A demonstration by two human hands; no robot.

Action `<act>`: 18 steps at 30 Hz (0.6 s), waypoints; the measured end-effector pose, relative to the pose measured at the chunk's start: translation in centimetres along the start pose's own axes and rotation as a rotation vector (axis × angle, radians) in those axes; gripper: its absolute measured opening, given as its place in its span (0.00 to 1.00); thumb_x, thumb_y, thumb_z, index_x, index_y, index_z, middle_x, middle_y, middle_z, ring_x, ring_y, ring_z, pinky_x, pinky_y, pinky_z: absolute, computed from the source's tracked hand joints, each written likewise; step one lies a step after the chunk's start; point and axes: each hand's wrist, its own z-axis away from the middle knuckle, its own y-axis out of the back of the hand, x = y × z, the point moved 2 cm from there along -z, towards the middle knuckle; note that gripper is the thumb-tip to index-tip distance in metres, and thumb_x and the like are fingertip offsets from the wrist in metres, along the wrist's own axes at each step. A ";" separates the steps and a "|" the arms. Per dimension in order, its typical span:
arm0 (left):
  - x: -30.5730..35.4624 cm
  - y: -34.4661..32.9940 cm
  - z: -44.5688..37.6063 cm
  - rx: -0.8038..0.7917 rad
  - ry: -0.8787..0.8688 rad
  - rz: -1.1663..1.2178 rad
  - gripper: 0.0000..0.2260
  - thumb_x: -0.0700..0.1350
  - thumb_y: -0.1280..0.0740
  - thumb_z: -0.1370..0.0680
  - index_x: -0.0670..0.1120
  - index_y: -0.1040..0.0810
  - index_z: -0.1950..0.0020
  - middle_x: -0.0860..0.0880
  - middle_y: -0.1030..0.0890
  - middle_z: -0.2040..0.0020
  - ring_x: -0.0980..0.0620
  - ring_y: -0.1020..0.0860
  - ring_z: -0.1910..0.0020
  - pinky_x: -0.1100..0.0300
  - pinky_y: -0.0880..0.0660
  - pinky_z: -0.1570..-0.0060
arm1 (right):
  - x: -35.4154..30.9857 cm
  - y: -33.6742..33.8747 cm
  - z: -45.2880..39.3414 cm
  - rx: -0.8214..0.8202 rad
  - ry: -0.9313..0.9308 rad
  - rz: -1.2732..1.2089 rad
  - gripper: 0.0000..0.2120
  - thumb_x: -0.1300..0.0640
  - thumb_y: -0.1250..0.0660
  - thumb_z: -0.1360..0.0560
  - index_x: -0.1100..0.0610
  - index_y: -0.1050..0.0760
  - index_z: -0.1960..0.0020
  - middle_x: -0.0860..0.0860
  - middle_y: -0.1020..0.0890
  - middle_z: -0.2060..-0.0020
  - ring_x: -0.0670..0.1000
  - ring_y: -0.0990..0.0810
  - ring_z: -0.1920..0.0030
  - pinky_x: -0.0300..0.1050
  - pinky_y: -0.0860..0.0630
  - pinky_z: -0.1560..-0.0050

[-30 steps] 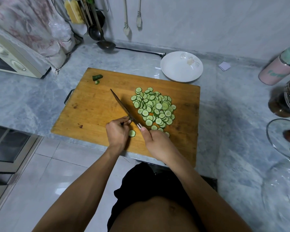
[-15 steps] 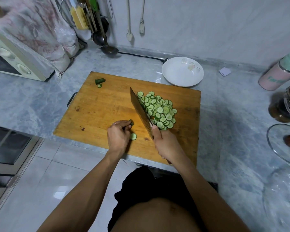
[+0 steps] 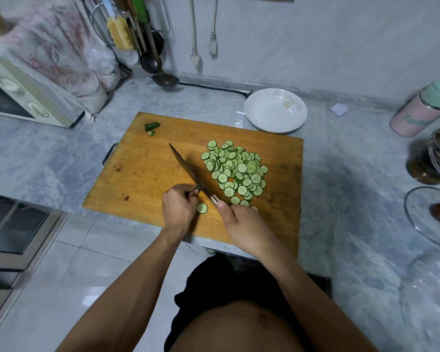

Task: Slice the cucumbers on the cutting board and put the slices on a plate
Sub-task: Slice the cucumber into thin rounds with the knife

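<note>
well, i see the white plate (image 3: 275, 110) at the far edge of the cutting board (image 3: 142, 174), holding nothing but its printed pink flower. a pile of cucumber slices (image 3: 235, 170) lies on the right half of the board, one loose slice (image 3: 202, 208) near the front between my hands, and a dark cucumber end (image 3: 151, 126) with a tiny offcut at the far left corner. my left hand (image 3: 179, 208) is curled, pinching a small green cucumber stub (image 3: 197, 187) against the blade. my right hand (image 3: 247, 226) is clenched round the handle of the knife (image 3: 188, 170), whose edge meets the board beside the stub. on the right stand a pink bottle (image 3: 417, 113) with a green cap, a dark jar (image 3: 427, 161) of brown stuff and a glass lid (image 3: 429, 217). the grey marble counter (image 3: 48, 158) carries a cream microwave (image 3: 23, 97) under a floral cloth; ladles (image 3: 153, 59) and plugs hang on the wall. the bottle's green lettering is too blurred for me to read.
</note>
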 end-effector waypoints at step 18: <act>0.4 0.2 0.1 -0.009 0.002 -0.011 0.12 0.32 0.34 0.29 0.40 0.15 0.50 0.45 0.15 0.50 0.50 0.17 0.48 0.57 0.23 0.42 | -0.6 -1.4 -2.6 -0.038 -0.062 0.009 0.31 0.40 0.54 0.16 0.60 0.30 0.65 0.53 0.27 0.69 0.58 0.25 0.61 0.47 0.33 0.61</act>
